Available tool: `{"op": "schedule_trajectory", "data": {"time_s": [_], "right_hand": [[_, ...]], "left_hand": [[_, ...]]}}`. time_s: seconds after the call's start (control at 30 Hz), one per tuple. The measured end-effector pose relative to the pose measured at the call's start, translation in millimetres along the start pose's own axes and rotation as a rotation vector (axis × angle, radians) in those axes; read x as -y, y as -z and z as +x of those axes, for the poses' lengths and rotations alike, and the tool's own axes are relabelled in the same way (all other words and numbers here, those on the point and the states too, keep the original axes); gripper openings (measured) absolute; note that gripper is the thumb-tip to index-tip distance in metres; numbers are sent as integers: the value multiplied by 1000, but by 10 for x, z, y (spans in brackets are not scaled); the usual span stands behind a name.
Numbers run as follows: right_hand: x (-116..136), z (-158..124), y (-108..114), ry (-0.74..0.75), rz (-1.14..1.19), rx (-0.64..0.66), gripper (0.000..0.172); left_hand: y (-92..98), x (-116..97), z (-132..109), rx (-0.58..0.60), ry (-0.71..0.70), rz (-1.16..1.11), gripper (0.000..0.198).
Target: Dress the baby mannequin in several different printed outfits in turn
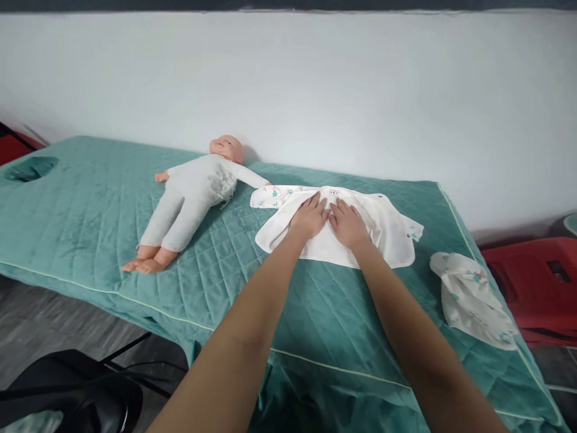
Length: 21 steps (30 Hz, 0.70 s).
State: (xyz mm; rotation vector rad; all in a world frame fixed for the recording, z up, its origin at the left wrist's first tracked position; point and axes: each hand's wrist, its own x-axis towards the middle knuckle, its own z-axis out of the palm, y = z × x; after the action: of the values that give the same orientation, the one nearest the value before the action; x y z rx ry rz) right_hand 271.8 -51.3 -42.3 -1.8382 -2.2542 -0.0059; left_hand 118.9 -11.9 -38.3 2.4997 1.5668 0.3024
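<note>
A small white baby garment (383, 231) with a faint print lies spread on the teal quilted table (90, 210). My left hand (310, 215) and my right hand (347, 224) lie flat side by side on the middle of it, fingers stretched out and pointing towards the wall. To the left, a baby doll (193, 192) in a pale grey suit lies on its back, its outstretched arm almost touching the garment's sleeve.
A second white printed cloth (469, 297) lies crumpled near the table's right edge. Red plastic furniture (532, 270) stands at the right beyond the table. A face hole (30, 168) opens at the table's far left end. A dark object (76, 391) stands on the floor at lower left.
</note>
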Motion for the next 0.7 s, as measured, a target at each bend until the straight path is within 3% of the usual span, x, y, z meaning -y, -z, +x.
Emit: {"op": "schedule_trajectory", "data": {"time_s": [0.13,0.23,0.5,0.7], "right_hand": [[11,-9,-18,-32,-39,32,59],[28,-18,-20,-55,-66,48,59],[59,-61,0,-41,-78,2,56],[6,-111,-22,-16,-75,43,61]], "left_hand": [[-20,-70,-16,53,90,4,62],[-39,-141,-77,26,161,22,63],[-49,-202,-315,-50,142,28,65],[-38,-197,-412,-51,132,15,65]]}}
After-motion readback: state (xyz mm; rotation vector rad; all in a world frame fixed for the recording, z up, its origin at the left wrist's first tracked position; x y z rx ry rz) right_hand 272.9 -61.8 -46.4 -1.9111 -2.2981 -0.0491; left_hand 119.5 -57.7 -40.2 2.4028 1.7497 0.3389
